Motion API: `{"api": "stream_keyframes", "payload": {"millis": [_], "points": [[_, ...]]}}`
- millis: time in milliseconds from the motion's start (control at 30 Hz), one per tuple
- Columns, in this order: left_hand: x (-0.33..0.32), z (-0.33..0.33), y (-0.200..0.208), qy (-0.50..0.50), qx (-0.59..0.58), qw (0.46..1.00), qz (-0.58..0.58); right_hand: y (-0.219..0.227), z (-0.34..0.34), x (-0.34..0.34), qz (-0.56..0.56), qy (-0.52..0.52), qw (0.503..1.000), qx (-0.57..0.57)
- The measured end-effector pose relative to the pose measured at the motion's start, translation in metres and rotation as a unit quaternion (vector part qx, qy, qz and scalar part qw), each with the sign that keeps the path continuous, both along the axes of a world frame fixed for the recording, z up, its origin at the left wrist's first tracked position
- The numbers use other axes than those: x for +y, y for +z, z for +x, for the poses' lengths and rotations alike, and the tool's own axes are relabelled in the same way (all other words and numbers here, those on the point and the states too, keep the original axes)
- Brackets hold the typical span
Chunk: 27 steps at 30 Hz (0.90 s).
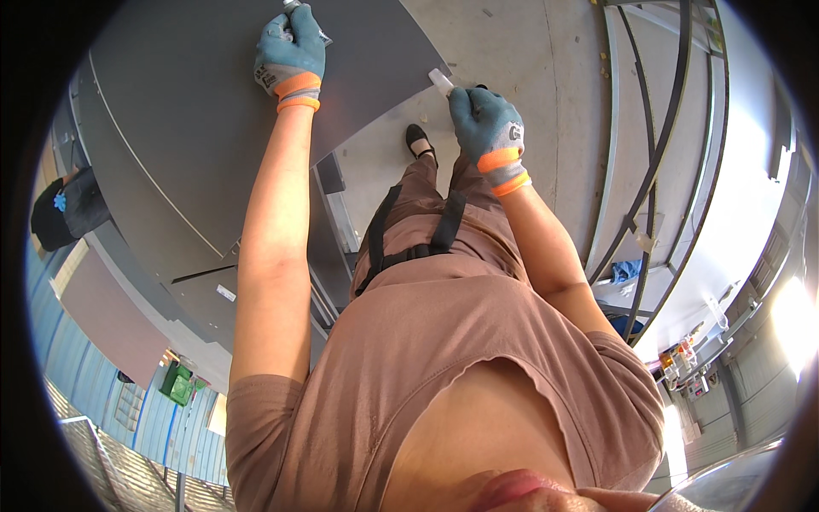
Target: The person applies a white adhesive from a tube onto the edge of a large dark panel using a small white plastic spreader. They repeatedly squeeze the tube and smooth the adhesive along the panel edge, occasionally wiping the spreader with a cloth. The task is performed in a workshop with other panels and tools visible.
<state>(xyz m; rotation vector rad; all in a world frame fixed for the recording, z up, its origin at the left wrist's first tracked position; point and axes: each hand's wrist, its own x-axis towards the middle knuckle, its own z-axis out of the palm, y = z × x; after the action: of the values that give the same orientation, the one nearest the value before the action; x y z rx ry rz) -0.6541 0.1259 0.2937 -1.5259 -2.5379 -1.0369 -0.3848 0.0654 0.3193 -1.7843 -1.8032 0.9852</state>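
My left hand [292, 53], in a blue-grey work glove with an orange cuff, is closed over the dark grey panel [171, 111]. Out of its grip shows the whitish, silvery end of a small tube-like thing [293, 4]; the rest is hidden by the fingers. My right hand [488, 124], gloved the same way, is held beyond the panel's right edge, above the floor. A translucent white, tapered piece [441, 82] sticks out of its closed fingers near the panel's corner. Whether it is a cap or a nozzle I cannot make out.
A metal frame rack with dark bars [653, 154] stands to the right, with blue cloth [625, 271] by it. Concrete floor [529, 51] lies between rack and panel. At the far left are a dark bag-like thing [72, 205] and a green bin [177, 384].
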Motion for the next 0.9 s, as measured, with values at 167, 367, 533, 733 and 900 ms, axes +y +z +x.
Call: {"api": "stream_keyframes", "payload": {"millis": [167,367,533,733,900], "points": [[-0.003,-0.006,-0.007,0.0,0.024,0.999,0.027,-0.011,0.014,0.01,0.02,-0.066,0.994,-0.085],[-0.001,-0.009,-0.011,-0.002,0.04,0.999,0.032,-0.012,0.034,0.018,-0.03,-0.116,0.99,-0.07],[0.0,-0.003,-0.006,0.007,0.001,1.0,0.012,0.006,0.019,0.01,-0.026,-0.101,0.994,0.017],[-0.001,0.001,-0.003,0.016,0.004,1.0,0.016,-0.011,0.008,0.003,-0.049,-0.058,0.987,0.145],[0.0,-0.006,-0.01,-0.002,0.024,1.0,0.013,-0.025,0.004,0.002,-0.068,-0.074,0.986,0.135]]}}
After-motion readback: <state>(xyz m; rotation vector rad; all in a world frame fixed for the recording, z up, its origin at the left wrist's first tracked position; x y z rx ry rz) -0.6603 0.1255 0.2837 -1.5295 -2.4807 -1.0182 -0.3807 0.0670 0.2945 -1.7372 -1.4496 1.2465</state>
